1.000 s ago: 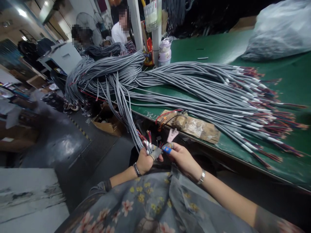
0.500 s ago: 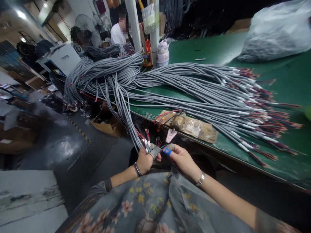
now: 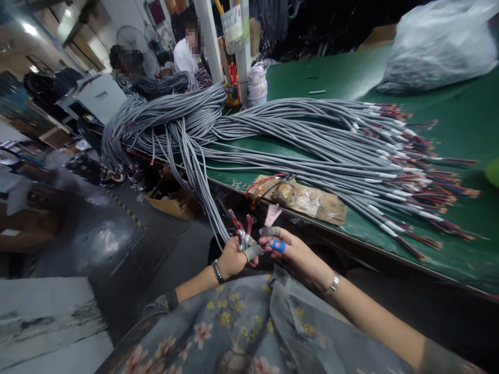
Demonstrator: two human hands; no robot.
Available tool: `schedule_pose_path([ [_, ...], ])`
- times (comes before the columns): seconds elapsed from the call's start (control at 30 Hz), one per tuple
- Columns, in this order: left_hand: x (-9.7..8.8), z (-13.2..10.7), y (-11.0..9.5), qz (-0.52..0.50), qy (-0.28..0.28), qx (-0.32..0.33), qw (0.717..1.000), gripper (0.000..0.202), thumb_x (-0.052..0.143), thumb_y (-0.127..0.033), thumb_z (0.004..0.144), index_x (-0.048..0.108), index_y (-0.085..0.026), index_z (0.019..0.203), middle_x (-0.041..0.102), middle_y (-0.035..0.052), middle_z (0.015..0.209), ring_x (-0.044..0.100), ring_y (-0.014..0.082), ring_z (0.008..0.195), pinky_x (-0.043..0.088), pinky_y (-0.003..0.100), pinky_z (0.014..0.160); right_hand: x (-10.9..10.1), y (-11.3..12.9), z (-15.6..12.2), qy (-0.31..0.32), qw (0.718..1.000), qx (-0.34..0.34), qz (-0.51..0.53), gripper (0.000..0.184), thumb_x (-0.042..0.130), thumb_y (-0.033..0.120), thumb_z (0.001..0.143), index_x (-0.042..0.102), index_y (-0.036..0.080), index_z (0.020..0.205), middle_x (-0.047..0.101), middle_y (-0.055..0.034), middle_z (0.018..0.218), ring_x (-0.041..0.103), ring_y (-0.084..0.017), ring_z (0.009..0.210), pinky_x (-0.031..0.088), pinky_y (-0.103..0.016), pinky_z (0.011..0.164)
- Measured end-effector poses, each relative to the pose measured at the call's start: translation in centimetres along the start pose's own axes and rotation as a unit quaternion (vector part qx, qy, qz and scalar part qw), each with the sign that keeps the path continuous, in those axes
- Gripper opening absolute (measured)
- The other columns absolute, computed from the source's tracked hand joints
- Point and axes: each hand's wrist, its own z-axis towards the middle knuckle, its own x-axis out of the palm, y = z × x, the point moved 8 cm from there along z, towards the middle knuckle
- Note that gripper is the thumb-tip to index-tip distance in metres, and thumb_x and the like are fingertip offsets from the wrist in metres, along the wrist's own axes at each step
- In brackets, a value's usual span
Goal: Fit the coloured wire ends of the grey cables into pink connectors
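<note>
By the desk (image 3: 288,75), my left hand (image 3: 233,259) clamped white-banded grey cables (image 3: 210,208); whether my right hand (image 3: 299,254) gripped, I couldn't tell.

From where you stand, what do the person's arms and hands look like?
The left hand has a grey thumb wrap and a dark wristband. The right hand has a blue thumb wrap, a grey finger wrap and a silver wristband. Both grey sleeves end above the wrists.
</note>
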Motion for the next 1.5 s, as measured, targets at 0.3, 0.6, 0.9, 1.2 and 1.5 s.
schedule_pose_path([
  [0.3, 0.7, 0.0, 0.2, 0.012, 0.016, -0.016, 1.000, 0.051, 0.073, -0.060, 0.059, 0.051, -0.016, 0.045, 0.051, -0.0006, 0.041, 0.046, 0.0081, 0.039, 0.042, 0.022, 0.044, 0.1, 0.1, 0.6, -0.034, 0.999, -0.021, -0.003, 0.047, 0.084, 0.041, 0.048, 0.058, 0.019, 0.080, 0.063, 0.0027, 0.067, 0.056, -0.012, 0.060, 0.044, -0.027, 0.062],
  [0.6, 0.1, -0.2, 0.3, -0.010, -0.043, -0.012, 0.999, 0.048, 0.073, -0.060, 0.058, 0.055, -0.016, 0.050, 0.055, 0.0001, 0.045, 0.051, 0.0096, 0.043, 0.045, 0.022, 0.046, -0.2, -0.1, 0.6, -0.087, 0.995, -0.024, 0.032, 0.047, 0.087, 0.039, 0.043, 0.054, 0.020, 0.071, 0.058, 0.0054, 0.055, 0.049, -0.010, 0.050, 0.038, -0.025, 0.052],
  [0.9, -0.5, -0.3, 0.0, -0.014, -0.059, 0.012, 0.998, 0.047, 0.069, -0.059, 0.065, 0.055, -0.016, 0.051, 0.054, 0.0006, 0.045, 0.051, 0.0100, 0.043, 0.045, 0.023, 0.047, -0.1, -0.1, 0.3, -0.064, 0.996, -0.018, 0.067, 0.043, 0.084, 0.043, 0.051, 0.062, 0.020, 0.080, 0.069, -0.0015, 0.075, 0.058, -0.013, 0.063, 0.044, -0.026, 0.060],
  [1.2, -0.5, 0.0, 0.0, -0.089, -0.043, 0.019, 0.995, 0.041, 0.072, -0.052, 0.064, 0.057, -0.015, 0.054, 0.054, 0.0003, 0.045, 0.047, 0.0089, 0.040, 0.041, 0.023, 0.043, -2.7, -0.8, 1.6, -0.068, 0.994, 0.001, 0.091, 0.042, 0.063, 0.062, 0.072, 0.065, 0.020, 0.074, 0.069, -0.0066, 0.077, 0.059, -0.013, 0.062, 0.049, -0.026, 0.059],
  [1.5, 0.7, 1.5, -1.0, -0.124, -0.014, -0.026, 0.992, 0.041, 0.074, -0.049, 0.054, 0.053, -0.015, 0.048, 0.052, 0.0003, 0.039, 0.043, 0.0075, 0.034, 0.036, 0.021, 0.038, -0.8, 1.6, 3.8, -0.008, 0.991, -0.020, 0.133, 0.037, 0.073, 0.054, 0.066, 0.066, 0.020, 0.073, 0.064, 0.0002, 0.066, 0.053, -0.009, 0.054, 0.044, -0.021, 0.050],
])
